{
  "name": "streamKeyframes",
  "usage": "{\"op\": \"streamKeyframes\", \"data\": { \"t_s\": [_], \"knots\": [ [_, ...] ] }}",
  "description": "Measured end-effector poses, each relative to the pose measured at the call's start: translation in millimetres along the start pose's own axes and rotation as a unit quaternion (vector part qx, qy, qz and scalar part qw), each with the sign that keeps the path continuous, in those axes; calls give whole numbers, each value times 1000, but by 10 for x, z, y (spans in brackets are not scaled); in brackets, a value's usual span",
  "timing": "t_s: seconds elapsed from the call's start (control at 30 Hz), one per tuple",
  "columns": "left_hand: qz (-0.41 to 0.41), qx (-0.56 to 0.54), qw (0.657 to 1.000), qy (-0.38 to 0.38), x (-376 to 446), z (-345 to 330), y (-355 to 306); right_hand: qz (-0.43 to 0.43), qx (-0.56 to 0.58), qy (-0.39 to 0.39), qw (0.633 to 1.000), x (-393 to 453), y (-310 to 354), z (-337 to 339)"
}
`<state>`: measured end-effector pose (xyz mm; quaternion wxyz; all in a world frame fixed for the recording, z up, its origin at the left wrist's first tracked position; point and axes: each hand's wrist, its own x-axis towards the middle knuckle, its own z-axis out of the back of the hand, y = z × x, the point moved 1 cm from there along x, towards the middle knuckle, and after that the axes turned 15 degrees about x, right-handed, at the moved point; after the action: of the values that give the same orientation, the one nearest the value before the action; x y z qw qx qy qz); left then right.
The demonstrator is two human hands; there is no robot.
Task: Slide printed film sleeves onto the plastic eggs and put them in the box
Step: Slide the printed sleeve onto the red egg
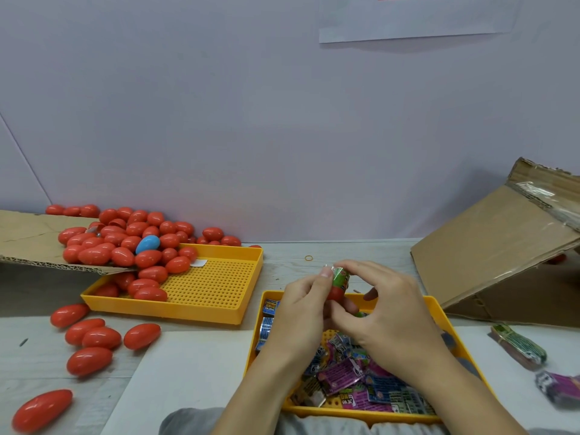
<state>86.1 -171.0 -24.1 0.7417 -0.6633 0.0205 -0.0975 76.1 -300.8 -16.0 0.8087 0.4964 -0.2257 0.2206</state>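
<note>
Against a pale wall, the table (282, 255) shows early progress: both hands, left hand (301, 309) and right hand (386, 312), pinch a green sleeve (341, 277) half-seated on one red egg (335, 293), with many bare eggs (131, 240) heaped at the left edge.

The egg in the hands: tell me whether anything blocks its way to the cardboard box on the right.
Nothing visible does. Both hands, left hand and right hand, hold the egg above the yellow tray; only bare table shows between it and the cardboard box.

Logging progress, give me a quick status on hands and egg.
Left hand grips red egg. Right hand pinches green sleeve, partly on egg. Nothing in the way.
</note>
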Motion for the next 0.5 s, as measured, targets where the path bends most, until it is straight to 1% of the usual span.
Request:
{"op": "streamKeyframes", "data": {
  "t_s": [0.27,0.37,0.5],
  "knots": [
    [-5,15,1000,10,-11,2,-6,-18,-20,-6,1000,-7,-21,-9],
    [-3,19,1000,16,-16,2,1,-23,0,-12,1000,-8,-30,4],
    [-3,11,1000,15,-7,5,5,-25,27,1,999,-9,-12,7]
  ]
}}
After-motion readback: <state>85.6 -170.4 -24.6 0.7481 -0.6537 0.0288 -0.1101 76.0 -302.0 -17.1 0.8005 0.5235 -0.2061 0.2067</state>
